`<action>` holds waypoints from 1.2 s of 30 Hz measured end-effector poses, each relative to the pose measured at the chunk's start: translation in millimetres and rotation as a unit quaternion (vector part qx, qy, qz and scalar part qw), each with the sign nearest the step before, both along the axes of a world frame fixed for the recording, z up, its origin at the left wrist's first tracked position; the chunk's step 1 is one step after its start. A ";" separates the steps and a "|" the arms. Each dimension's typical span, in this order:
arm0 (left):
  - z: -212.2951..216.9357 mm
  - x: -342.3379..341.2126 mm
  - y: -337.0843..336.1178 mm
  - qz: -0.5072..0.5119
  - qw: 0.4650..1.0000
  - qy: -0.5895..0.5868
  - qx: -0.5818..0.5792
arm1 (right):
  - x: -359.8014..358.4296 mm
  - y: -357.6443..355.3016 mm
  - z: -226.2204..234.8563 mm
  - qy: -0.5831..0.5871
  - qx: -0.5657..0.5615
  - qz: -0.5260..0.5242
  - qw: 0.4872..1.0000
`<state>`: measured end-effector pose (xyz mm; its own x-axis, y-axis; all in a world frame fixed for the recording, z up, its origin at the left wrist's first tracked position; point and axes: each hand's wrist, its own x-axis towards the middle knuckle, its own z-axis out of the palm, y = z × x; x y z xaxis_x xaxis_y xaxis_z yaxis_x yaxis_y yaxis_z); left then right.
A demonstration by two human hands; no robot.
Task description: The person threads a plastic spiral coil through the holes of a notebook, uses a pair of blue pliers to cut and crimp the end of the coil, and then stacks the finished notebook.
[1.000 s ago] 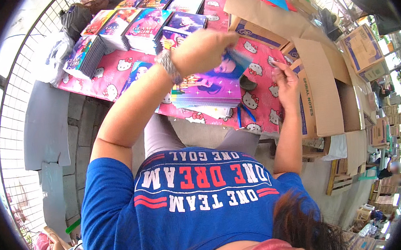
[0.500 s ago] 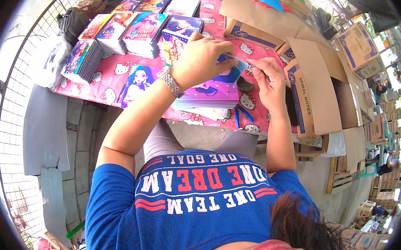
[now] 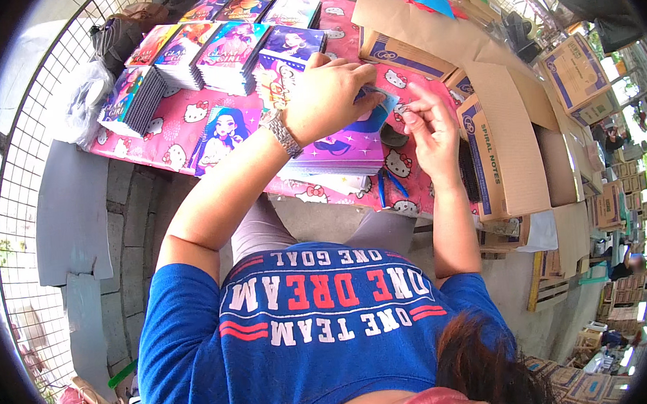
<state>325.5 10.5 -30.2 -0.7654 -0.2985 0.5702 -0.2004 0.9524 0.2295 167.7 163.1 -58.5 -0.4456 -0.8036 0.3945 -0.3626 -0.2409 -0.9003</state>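
Note:
My left hand (image 3: pixel 335 96), with a metal watch at the wrist, reaches across a stack of purple notebooks (image 3: pixel 335 156). Its thumb and fingers are pinched at the far right corner of the top notebook; the fingers partly hide the grip. Just right of that corner, my right hand (image 3: pixel 434 123) is raised, its fingers half bent and apart, the index finger slightly blurred. I see nothing held in it. Blue-handled pliers (image 3: pixel 392 186) lie by the stack's near right side. A single notebook with a blue-haired figure (image 3: pixel 221 138) lies to the left.
Several stacks of colourful notebooks (image 3: pixel 230 51) fill the far left of the pink patterned table cover (image 3: pixel 172 130). Open cardboard boxes (image 3: pixel 511 144) stand along the right side. A clear plastic bag (image 3: pixel 84 99) sits at the left edge. Black spiral coils (image 3: pixel 471 169) stand beside the near box.
My right hand has drawn slightly away from the notebook corner, and its fingers have spread. My left hand has stayed nearly in place.

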 end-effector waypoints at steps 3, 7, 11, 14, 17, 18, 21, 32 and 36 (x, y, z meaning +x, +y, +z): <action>-0.6 -0.9 0.6 -0.004 1.000 -0.006 -0.005 | -14.5 -4.0 -0.9 0.137 -0.055 0.012 0.989; -1.6 0.4 -1.0 -0.013 1.000 0.005 0.006 | -20.6 -10.3 0.6 0.134 -0.081 0.078 0.985; -0.3 5.8 3.0 -0.003 1.000 0.003 0.003 | -15.2 0.6 -3.9 0.022 0.008 0.098 0.995; 0.8 7.8 4.3 -0.003 1.000 0.014 0.006 | -2.4 1.3 -0.1 0.207 -0.041 0.015 0.977; -3.6 2.0 5.6 0.016 0.999 0.034 -0.007 | 7.5 -2.4 11.0 0.358 -0.084 -0.077 0.927; -4.9 0.1 7.1 0.020 0.999 0.040 -0.012 | 7.3 -1.4 9.9 0.343 -0.085 -0.080 0.932; -2.2 -3.1 9.7 0.018 0.998 0.045 -0.029 | 9.2 -0.5 7.0 0.317 -0.097 -0.114 0.936; -0.8 0.7 11.5 -0.023 0.999 0.032 -0.033 | -8.2 11.8 9.8 -0.020 0.122 0.057 0.991; -5.2 -12.0 24.7 -0.058 0.996 0.022 -0.069 | -7.0 10.4 14.7 0.215 -0.014 -0.015 0.976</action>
